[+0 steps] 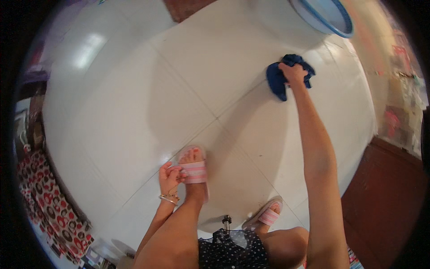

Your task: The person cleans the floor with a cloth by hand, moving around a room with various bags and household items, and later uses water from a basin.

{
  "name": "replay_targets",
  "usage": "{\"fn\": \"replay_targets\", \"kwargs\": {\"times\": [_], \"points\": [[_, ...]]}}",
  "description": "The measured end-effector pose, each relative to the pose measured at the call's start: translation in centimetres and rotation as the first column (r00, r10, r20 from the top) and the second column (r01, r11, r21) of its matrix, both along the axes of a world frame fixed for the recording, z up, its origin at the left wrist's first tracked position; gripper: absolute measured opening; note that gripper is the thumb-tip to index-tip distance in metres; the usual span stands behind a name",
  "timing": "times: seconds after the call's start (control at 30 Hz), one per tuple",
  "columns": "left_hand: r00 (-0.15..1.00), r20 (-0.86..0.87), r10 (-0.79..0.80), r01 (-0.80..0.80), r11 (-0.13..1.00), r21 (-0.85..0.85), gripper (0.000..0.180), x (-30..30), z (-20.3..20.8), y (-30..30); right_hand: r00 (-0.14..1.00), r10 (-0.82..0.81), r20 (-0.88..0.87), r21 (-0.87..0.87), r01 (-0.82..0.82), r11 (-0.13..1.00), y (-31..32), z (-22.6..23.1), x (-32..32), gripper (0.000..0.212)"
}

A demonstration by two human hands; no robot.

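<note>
A crumpled dark blue cloth [276, 80] lies on the pale tiled floor at the upper right. My right hand [294, 74] grips it from above, with the arm stretched far forward. Part of the cloth is hidden under that hand. My left hand [169, 175] hangs beside my left knee, next to the pink striped slipper [195, 172] on my left foot. Its fingers are loosely bent and apart, with nothing visible in them, and bangles circle the wrist.
A tub with a blue rim [337, 32] stands beyond the cloth at the upper right. Patterned red, black and white fabric [56, 204] borders the left side. A dark red-brown panel [383, 188] is at the right. My right foot wears a matching slipper [269, 217].
</note>
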State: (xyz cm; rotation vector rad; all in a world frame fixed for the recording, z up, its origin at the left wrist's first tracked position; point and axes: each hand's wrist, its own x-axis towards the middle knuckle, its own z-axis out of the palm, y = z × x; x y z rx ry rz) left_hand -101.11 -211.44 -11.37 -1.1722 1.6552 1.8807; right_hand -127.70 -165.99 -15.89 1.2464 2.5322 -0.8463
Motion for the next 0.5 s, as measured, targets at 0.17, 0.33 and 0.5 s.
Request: {"fn": "replay_targets", "kwargs": {"times": [0.17,0.33,0.5], "points": [[0.999,0.023,0.043,-0.042,0.999,-0.034,0.033,0.2,1.0,-1.1,0.926,0.378,-0.023,0.109,-0.373,0.921,-6.3,-0.4,-4.3,0.073],[0.995,0.032,0.093,-0.093,0.996,0.0,0.036,-0.8,1.4,0.6,0.639,0.762,-0.104,0.237,-0.728,0.643,-15.2,-0.1,-4.8,0.067],[0.996,0.052,0.069,-0.069,0.998,-0.01,0.038,-0.7,1.8,0.2,0.321,0.931,-0.173,0.228,-0.907,0.355,-27.3,0.8,-2.6,0.05]]}}
